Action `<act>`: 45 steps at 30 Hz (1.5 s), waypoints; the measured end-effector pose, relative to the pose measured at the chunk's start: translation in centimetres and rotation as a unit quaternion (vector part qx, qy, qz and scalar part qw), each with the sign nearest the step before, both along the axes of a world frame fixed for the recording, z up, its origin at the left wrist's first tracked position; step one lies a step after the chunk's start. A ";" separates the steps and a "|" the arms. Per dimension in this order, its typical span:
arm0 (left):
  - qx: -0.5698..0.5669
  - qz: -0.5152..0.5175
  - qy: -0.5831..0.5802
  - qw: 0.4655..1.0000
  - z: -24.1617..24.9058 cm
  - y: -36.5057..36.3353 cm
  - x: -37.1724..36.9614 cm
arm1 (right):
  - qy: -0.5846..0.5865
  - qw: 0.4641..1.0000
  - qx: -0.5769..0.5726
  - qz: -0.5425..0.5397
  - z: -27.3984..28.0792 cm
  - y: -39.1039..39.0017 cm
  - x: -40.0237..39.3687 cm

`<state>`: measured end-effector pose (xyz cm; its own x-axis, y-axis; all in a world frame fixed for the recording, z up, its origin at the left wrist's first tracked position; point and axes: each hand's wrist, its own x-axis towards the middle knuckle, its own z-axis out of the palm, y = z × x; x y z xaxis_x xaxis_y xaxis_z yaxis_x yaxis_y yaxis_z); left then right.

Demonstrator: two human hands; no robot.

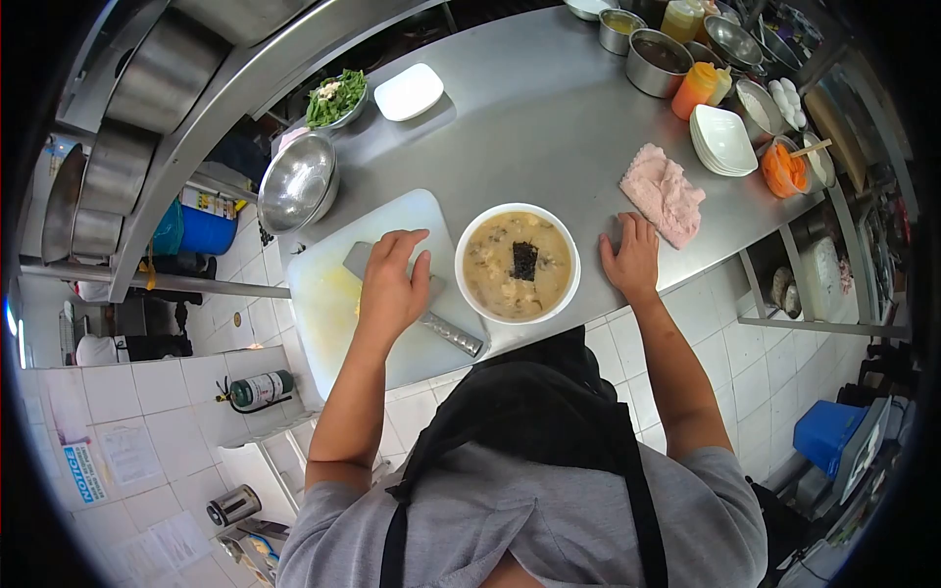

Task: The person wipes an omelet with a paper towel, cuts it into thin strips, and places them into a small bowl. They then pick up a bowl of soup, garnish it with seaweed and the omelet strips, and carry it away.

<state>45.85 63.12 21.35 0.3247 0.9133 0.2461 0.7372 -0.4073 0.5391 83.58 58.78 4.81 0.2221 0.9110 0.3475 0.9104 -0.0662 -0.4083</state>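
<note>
A white bowl of thick soup [495, 250] stands near the counter's front edge, with a dark square piece [525, 261] on top. My left hand [394, 279] is over the white cutting board [328, 323], above a knife [451, 335] whose blade it partly hides; its fingers are apart and nothing shows in them. To the right of the bowl, my right hand [632, 257] rests on the metal counter [529, 127], fingers spread, close to a pink cloth [663, 194]. Neither hand touches the bowl.
Metal bowls [299, 183] and a bowl of greens [336, 99] stand at the left, near a white dish [409, 92]. Stacked white dishes [722, 140], an orange bottle [695, 86], a metal pot [658, 63] and a container of orange strips [784, 169] are at the right.
</note>
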 end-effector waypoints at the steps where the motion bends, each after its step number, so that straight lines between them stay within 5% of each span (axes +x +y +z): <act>1: 0.000 0.004 -0.001 1.000 -0.2 -0.1 -0.6 | 0.003 1.000 -0.002 -0.002 0.1 0.0 -0.1; 11: -0.053 0.222 0.007 0.974 -7.6 -3.6 -15.0 | -0.012 1.000 0.002 0.008 -0.1 0.2 0.0; 16: -0.132 0.333 0.007 0.934 -6.9 -6.7 -18.1 | -0.025 0.999 0.019 0.017 -0.4 0.4 0.4; 18: -0.112 0.343 0.005 0.932 -7.7 -7.5 -19.3 | 0.272 0.960 0.070 0.005 -4.6 0.8 2.7; 19: -0.093 0.346 0.008 0.934 -8.0 -7.9 -20.0 | 0.340 0.934 0.081 -0.078 -3.0 0.8 1.9; 23: -0.061 0.345 -0.022 0.936 -8.3 -9.4 -20.6 | 0.228 0.948 0.219 0.040 6.6 -0.5 -5.2; 27: -0.067 0.354 -0.041 0.932 -9.5 -10.1 -20.8 | 0.219 0.893 0.092 0.381 11.6 -2.7 -16.4; 29: -0.051 0.344 -0.072 0.935 -9.7 -10.2 -20.3 | 0.166 0.873 -0.008 0.458 11.9 -3.1 -21.3; 33: -0.035 0.323 -0.112 0.939 -9.8 -10.3 -20.1 | 0.042 0.895 -0.095 0.434 9.8 -3.2 -26.3; 35: -0.018 0.316 -0.131 0.939 -10.5 -10.3 -20.1 | -0.025 0.889 -0.230 0.396 8.1 -2.7 -27.6; 39: 0.013 0.300 -0.193 0.934 -11.4 -9.7 -19.7 | -0.045 0.900 -0.260 0.348 7.3 -3.1 -29.4; 42: 0.016 0.292 -0.208 0.933 -11.6 -9.1 -19.6 | 0.149 0.928 -0.138 0.314 7.8 -4.2 -29.0; 45: 0.020 0.282 -0.211 0.936 -12.5 -8.1 -19.3 | 0.230 0.912 -0.260 0.219 9.6 -6.6 -27.7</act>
<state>26.55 55.04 8.88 -0.3401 0.8972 0.2816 0.5667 -0.0434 0.8228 55.85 52.16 14.39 -0.1885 0.9624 -0.1954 0.6367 -0.0317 -0.7704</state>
